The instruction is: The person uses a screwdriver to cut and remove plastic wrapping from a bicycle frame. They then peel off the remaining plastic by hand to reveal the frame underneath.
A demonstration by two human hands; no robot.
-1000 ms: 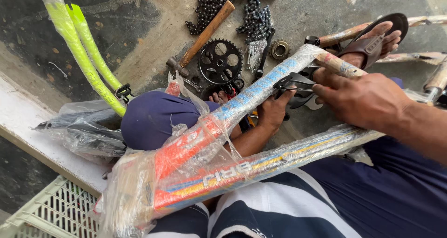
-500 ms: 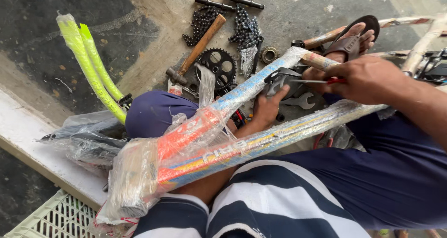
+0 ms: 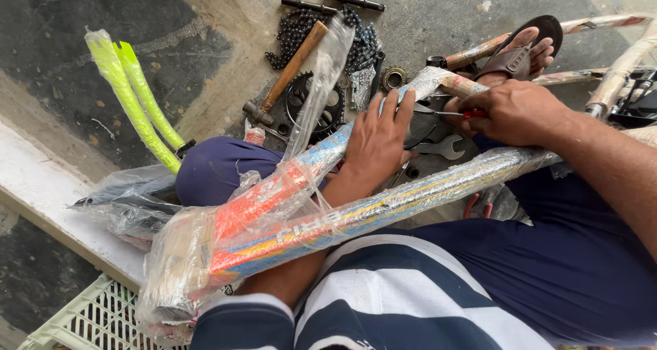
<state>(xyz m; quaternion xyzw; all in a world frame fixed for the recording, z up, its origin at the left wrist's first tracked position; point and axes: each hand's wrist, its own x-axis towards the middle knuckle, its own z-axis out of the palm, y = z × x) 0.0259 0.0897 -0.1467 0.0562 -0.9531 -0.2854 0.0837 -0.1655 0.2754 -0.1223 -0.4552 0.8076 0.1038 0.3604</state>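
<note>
While the left hand point(image 3: 375, 139) lies flat with fingers spread on the plastic-wrapped bicycle frame point(image 3: 321, 206) across the lap, the right hand point(image 3: 510, 110) is clamped around a red-handled tool point(image 3: 460, 114) at the tube end just beyond the left fingertips. That frame looks stiff and fairly heavy, its loose wrap slippery, so bare tube near the joint seems the surest hold. Beyond both hands, a hammer point(image 3: 287, 69), chain point(image 3: 294, 32) and sprocket point(image 3: 313, 107) lie on the floor.
</note>
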